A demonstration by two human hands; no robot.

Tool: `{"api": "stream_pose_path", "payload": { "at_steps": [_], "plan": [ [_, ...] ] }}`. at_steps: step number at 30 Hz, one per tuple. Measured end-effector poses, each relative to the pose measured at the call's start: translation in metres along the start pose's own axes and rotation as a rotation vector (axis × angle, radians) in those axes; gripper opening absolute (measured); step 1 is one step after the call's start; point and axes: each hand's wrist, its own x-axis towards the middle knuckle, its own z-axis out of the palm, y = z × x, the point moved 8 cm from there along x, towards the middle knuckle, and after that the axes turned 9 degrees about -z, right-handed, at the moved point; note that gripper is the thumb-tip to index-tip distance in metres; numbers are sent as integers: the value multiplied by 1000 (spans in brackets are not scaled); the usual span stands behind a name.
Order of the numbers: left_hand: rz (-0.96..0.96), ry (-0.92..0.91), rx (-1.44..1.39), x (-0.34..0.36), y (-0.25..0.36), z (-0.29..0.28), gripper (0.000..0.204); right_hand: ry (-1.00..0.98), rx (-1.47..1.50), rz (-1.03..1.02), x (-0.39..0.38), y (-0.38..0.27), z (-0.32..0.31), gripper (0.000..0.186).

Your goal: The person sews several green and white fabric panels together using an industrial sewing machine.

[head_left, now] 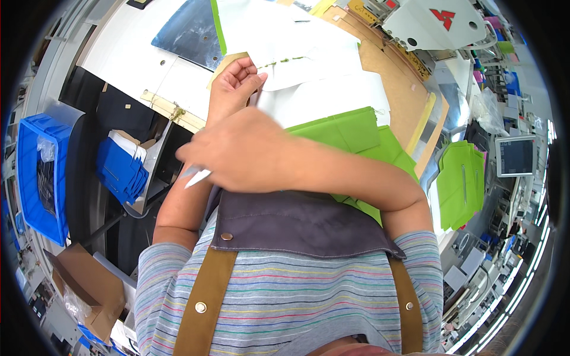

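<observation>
My left hand (234,86) has its fingers curled in and its thumb pinching the left edge of a white fabric piece (323,47). Short green thread bits (285,60) lie in a row along that piece, right of my thumb. Blurred by motion, my right hand (240,151) crosses over my left forearm with its fingers closed. Pointed blades (199,178), like those of thread snips, stick out below its fingers; the rest of the tool is hidden. Under the white fabric, nearer to me, lie green fabric pieces (341,132), partly covered by my right forearm.
A sewing machine head (436,24) stands at the far right beside a brown board (386,74). More green pieces (460,184) hang at the right. To the left are a blue crate (44,178), blue fabric pieces (122,172) in a box and a cardboard box (89,291).
</observation>
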Motion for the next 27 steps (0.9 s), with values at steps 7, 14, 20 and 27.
{"api": "stream_pose_path", "payload": {
  "at_steps": [7,14,20,27],
  "plan": [
    [18,-4,228,0,11,13,19,421,-180,458,-98,87,-95,19],
    [-62,-235,-297,-7,12,29,23,575,-235,1008,-193,178,-148,39],
    [0,-159,-138,2,8,6,21,676,239,1027,-182,176,-133,49],
    [-115,-110,-116,-2,4,4,21,553,-502,731,-163,160,-150,39]
  ]
}}
